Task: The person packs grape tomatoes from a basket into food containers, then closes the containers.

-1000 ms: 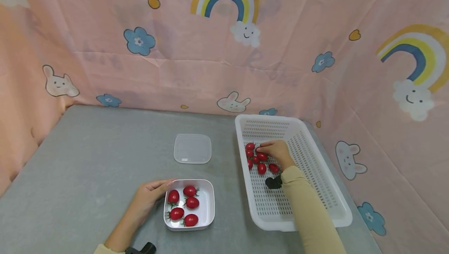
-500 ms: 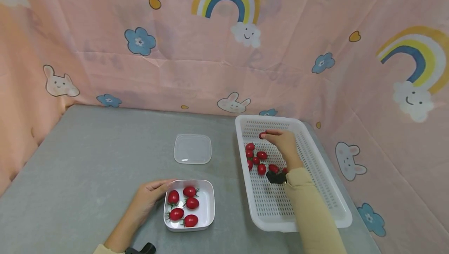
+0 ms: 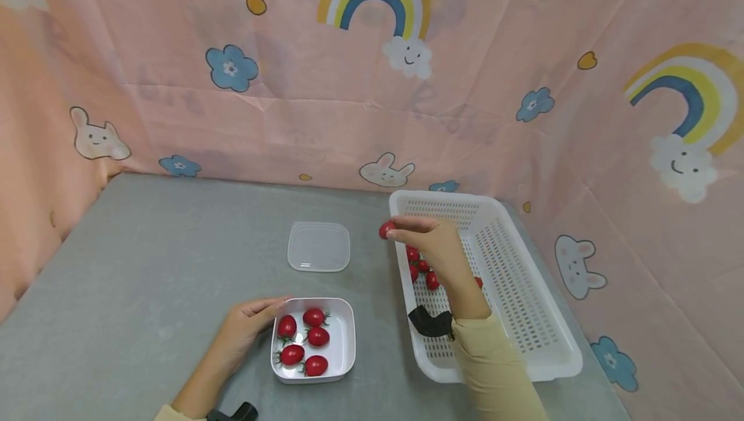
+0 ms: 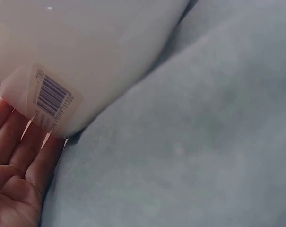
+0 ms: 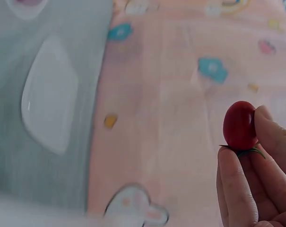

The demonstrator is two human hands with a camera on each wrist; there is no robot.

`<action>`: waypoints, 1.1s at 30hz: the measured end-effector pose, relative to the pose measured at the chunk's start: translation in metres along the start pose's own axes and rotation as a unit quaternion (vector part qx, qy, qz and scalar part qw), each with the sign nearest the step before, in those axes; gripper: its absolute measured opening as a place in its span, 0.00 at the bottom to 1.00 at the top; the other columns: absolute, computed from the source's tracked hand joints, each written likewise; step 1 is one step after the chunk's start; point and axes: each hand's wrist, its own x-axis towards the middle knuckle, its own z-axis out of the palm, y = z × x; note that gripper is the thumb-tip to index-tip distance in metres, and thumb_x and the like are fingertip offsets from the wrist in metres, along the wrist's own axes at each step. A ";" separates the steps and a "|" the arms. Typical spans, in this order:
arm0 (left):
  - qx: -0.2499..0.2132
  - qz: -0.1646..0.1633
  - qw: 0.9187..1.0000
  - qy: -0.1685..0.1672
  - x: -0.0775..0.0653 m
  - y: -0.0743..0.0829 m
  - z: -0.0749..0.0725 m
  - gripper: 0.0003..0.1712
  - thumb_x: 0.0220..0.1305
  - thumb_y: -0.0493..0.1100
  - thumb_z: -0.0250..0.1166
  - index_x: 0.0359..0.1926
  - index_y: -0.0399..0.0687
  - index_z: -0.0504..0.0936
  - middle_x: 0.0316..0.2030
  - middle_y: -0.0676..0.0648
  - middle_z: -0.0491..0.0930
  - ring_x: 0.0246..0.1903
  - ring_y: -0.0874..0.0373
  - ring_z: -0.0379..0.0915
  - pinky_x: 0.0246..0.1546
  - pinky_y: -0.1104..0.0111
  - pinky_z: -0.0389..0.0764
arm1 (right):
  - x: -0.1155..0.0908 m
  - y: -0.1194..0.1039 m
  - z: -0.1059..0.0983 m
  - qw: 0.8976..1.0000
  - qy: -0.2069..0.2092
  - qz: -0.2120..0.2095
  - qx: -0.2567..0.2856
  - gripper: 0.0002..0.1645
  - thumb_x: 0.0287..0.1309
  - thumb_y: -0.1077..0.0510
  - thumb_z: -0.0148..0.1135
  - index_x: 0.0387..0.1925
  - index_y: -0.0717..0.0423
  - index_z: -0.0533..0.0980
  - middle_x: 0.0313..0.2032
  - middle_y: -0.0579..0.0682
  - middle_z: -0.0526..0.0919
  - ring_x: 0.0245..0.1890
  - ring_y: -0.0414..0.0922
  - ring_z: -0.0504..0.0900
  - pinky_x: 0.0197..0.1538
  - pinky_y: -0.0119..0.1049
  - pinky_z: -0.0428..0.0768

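Between the thumb and fingers of my right hand [image 3: 437, 243] a red cherry tomato [image 5: 239, 125] with a green stem is pinched, raised at the left rim of the white slotted basket [image 3: 540, 318]. Several more cherry tomatoes [image 3: 433, 280] lie in the basket, partly hidden by that hand. My left hand [image 3: 247, 324] rests against the upper left side of a small white box [image 3: 349, 327], its fingers fairly straight. Several cherry tomatoes [image 3: 318, 337] sit inside the box. In the left wrist view, fingers [image 4: 13, 137] touch the box wall near a barcode sticker [image 4: 53, 97].
A clear plastic lid [image 3: 318, 246] lies flat on the grey tabletop [image 3: 174, 246] behind the box. Pink printed cloth [image 3: 290, 124] hangs behind the table and along both sides. Black wrist mounts show at both wrists.
My right hand has lifted a cherry tomato from among the others and carried it left to the basket's rim. The left hand and box have stayed in place.
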 end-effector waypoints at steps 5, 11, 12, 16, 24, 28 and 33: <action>0.007 0.000 1.000 0.002 0.000 0.000 0.000 0.20 0.67 0.44 0.65 0.52 0.33 0.84 0.49 0.47 0.87 0.44 0.75 0.79 0.47 0.79 0.78 | -0.023 -0.011 0.023 0.999 -0.027 -0.036 0.009 0.18 0.52 0.55 0.76 0.46 0.55 0.86 0.44 0.52 0.89 0.46 0.43 0.83 0.51 0.36 0.77; 0.007 0.004 1.000 -0.002 0.000 -0.001 0.000 0.20 0.67 0.44 0.66 0.53 0.33 0.84 0.50 0.45 0.87 0.45 0.75 0.79 0.48 0.79 0.78 | -0.043 -0.015 0.048 0.996 -0.064 -0.056 0.020 0.16 0.49 0.56 0.77 0.43 0.54 0.88 0.43 0.51 0.90 0.50 0.44 0.84 0.55 0.40 0.80; 0.007 0.004 1.000 -0.001 0.001 -0.001 0.001 0.20 0.67 0.44 0.66 0.53 0.34 0.84 0.50 0.45 0.86 0.45 0.76 0.79 0.48 0.79 0.78 | -0.046 -0.015 0.052 0.996 -0.068 -0.058 0.023 0.16 0.48 0.56 0.78 0.42 0.54 0.88 0.43 0.51 0.90 0.50 0.44 0.84 0.55 0.40 0.81; 0.018 0.010 1.000 0.001 0.001 -0.001 0.001 0.20 0.67 0.45 0.66 0.52 0.34 0.84 0.51 0.42 0.86 0.44 0.76 0.79 0.48 0.79 0.77 | -0.058 -0.013 0.067 0.995 -0.071 -0.062 0.027 0.15 0.47 0.57 0.78 0.40 0.55 0.88 0.43 0.51 0.90 0.49 0.45 0.85 0.51 0.39 0.84; 0.001 0.019 1.000 -0.004 0.000 0.000 0.002 0.19 0.66 0.42 0.65 0.52 0.31 0.83 0.42 0.54 0.89 0.43 0.74 0.80 0.47 0.78 0.78 | -0.073 0.013 0.103 0.992 -0.094 -0.055 0.064 0.15 0.48 0.61 0.77 0.40 0.61 0.87 0.42 0.57 0.89 0.44 0.48 0.88 0.44 0.32 0.86; -0.007 0.028 1.000 -0.010 -0.001 -0.001 0.001 0.19 0.66 0.41 0.65 0.52 0.29 0.83 0.38 0.62 0.88 0.43 0.75 0.79 0.47 0.79 0.78 | -0.072 0.032 0.120 0.992 -0.102 -0.060 0.040 0.14 0.46 0.59 0.78 0.38 0.58 0.88 0.39 0.54 0.90 0.43 0.43 0.88 0.46 0.27 0.83; -0.005 0.030 1.000 -0.008 -0.002 -0.002 0.000 0.19 0.67 0.41 0.65 0.52 0.30 0.83 0.40 0.59 0.88 0.43 0.75 0.79 0.47 0.78 0.78 | -0.072 0.045 0.135 0.992 -0.087 -0.095 -0.015 0.14 0.44 0.60 0.79 0.36 0.59 0.88 0.38 0.54 0.90 0.43 0.46 0.87 0.47 0.32 0.84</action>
